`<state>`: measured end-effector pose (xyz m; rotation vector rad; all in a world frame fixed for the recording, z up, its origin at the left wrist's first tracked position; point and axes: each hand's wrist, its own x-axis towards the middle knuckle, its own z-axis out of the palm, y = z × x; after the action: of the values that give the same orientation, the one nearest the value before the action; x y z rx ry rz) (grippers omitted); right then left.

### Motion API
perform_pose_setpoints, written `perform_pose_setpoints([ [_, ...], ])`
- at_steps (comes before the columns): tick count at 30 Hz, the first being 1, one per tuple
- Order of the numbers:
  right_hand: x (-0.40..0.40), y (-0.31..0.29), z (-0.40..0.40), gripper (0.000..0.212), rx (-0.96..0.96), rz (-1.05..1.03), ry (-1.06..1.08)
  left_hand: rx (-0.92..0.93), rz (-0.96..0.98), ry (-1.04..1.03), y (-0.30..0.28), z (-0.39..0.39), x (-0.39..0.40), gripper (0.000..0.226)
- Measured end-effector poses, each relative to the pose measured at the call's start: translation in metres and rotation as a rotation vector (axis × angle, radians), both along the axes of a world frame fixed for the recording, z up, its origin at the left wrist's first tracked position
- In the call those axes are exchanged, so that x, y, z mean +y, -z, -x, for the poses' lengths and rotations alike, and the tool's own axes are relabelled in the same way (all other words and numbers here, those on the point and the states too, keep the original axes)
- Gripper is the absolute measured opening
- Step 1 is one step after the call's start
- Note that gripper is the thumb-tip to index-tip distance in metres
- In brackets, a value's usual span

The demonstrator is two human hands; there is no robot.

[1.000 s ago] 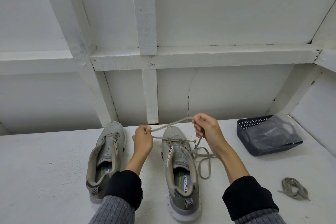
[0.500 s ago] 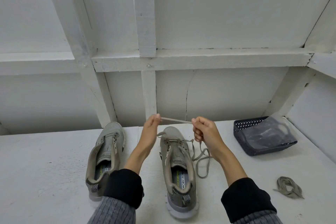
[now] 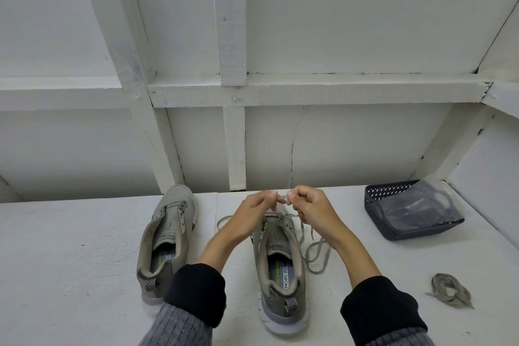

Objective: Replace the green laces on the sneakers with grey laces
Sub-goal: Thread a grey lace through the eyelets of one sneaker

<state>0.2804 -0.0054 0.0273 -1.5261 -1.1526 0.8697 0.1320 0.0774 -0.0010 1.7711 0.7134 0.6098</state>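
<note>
Grey lace (image 3: 281,200) pinched between both hands' grips, above sneaker (image 3: 279,267)

Dark perforated basket (image 3: 376,206) with clear plastic bag (image 3: 415,206) inside, on white table (image 3: 70,247).

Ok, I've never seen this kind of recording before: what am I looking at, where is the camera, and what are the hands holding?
No machine here: a person wears a wide-angle camera on the head, looking forward and down at their own arms. The left hand and right hand pinch a short stretch of lace between them above the right sneaker, whose lace ends trail onto the white surface. The left sneaker stands beside it with no lace showing. A loose lace bundle lies at the right, and a dark basket holding a plastic bag stands behind it.
</note>
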Motion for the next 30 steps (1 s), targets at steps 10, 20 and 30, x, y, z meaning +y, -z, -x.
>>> perform_pose_setpoints([
  [10,-0.007,0.021,-0.014,0.026,-0.063,0.016,0.162,0.247,-0.229,-0.531,0.018,0.034,0.025,0.025],
  [20,0.006,0.026,0.006,0.012,-0.250,0.005,0.123,0.114,-0.186,-0.159,0.020,0.017,0.013,0.014],
  [30,0.012,0.032,0.014,0.013,-0.213,0.120,0.191,0.038,0.035,-0.290,0.031,0.005,0.023,0.012],
])
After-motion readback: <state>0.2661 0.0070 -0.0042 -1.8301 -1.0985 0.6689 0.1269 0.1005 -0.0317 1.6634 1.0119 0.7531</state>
